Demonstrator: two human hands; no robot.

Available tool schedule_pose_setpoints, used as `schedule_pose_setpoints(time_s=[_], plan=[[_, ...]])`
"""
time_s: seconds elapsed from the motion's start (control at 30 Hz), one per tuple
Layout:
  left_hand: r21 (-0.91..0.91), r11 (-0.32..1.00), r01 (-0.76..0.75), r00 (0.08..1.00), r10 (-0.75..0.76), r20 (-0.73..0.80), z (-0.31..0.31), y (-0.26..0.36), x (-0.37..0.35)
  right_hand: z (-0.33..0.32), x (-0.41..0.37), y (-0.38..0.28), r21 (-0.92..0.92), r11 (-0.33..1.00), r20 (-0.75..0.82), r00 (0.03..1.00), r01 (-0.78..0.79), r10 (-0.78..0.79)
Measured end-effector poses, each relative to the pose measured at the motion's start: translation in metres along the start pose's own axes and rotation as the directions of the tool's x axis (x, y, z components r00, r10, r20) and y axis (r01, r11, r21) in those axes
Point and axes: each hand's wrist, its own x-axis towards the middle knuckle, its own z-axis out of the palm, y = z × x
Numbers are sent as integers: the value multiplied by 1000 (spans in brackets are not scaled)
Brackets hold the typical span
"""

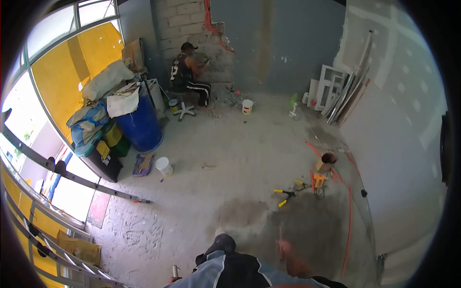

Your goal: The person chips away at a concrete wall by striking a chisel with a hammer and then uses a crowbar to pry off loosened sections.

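My left hand (173, 279) is at the bottom edge, mostly cut off by the frame and my clothing. It is closed around a pale, rod-like tool handle (175, 270), whose other end is hidden. My right hand (285, 248) is lower right of centre, over a dark damp patch of floor. A slim stick-like thing (281, 232) points up from its closed fingers; blur hides its kind. Beyond that hand, yellow-handled cutters (285, 196) lie on the concrete, with an orange power tool (319, 180) near them.
A person (185, 74) sits on a wheeled stool by the broken block wall. A blue barrel (140, 126), white buckets (163, 166) and ladders (72, 175) are on the left. Orange conduit (349, 230), a cardboard tube (325, 164) and leaning metal profiles (353, 79) are on the right.
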Motion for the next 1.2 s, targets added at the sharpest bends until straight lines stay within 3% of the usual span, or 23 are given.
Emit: schedule_pose_setpoints(time_s=[0.07, 0.13, 0.17, 0.3, 0.33, 0.37, 0.4, 0.5, 0.57, 0.63, 0.73, 0.83, 0.9, 0.93, 0.97, 1.0, 1.03, 1.1, 1.2], plan=[[-8, 1000, -17, 1000, 17, 0, 12, 49, 19, 30, -19, -124, 223, 975, -124, 992, 0, 28], [-8, 999, -48, 999, 49, 7, 24, 105, 42, 18, 22, -178, 132, 989, -40, 997, 70, -65], [-1, 997, -81, 997, 82, 9, 30, 135, 52, 12, 39, -195, 46, 990, 54, 990, 131, -133], [44, 959, -280, 960, 279, 36, 44, 296, 111, -2, 97, -234, -31, 997, 28, 997, 67, -66], [60, 953, -296, 955, 295, 32, 50, 347, 124, -7, 112, -243, -63, 997, 28, 998, 52, -51], [108, 977, -184, 982, 177, 71, 54, 410, 144, -10, 127, -246, -86, 996, 32, 999, 37, -34], [110, 972, -208, 978, 209, 2, 61, 466, 155, -12, 134, -249, -104, 994, 34, 999, 18, -14], [290, 831, -474, 853, 516, -83, 68, 625, 153, -23, 154, -264, -111, 990, -10, 997, -84, 83], [267, 735, -623, 759, 651, -22, 73, 722, 138, -30, 169, -283, -92, 985, -60, 989, -144, 138], [430, 528, -733, 567, 822, -43, 89, 804, 148, -42, 192, -306, -67, 980, -107, 978, -187, 180], [399, 518, -757, 562, 827, -7, 109, 898, 128, -64, 240, -342, -33, 973, -152, 964, -227, 220], [428, 473, -770, 526, 851, 6, 144, 930, 170, -95, 284, -380, -8, 968, -174, 954, -251, 246], [289, 748, -598, 790, 611, 53, 160, 926, 173, -116, 312, -409, 1, 966, -172, 952, -258, 255], [283, 816, -505, 861, 499, 96, 170, 916, 196, -126, 325, -424, 1, 967, -164, 954, -254, 251], [445, 802, -398, 914, 389, 116, 175, 913, 203, -135, 339, -440, 6, 969, -151, 958, -246, 244], [488, 820, -299, 954, 274, 124, 181, 906, 211, -146, 356, -454, 6, 974, -134, 966, -225, 223], [519, 831, -199, 980, 155, 128, 176, 910, 192, -158, 369, -466, 21, 979, -119, 972, -204, 205], [484, 859, -167, 986, 134, 101, 175, 914, 182, -181, 398, -487, 37, 986, -76, 983, -164, 167], [434, 892, -131, 991, 130, 32, 177, 925, 176, -240, 481, -533, 365, 930, 179, 979, 29, -101]])
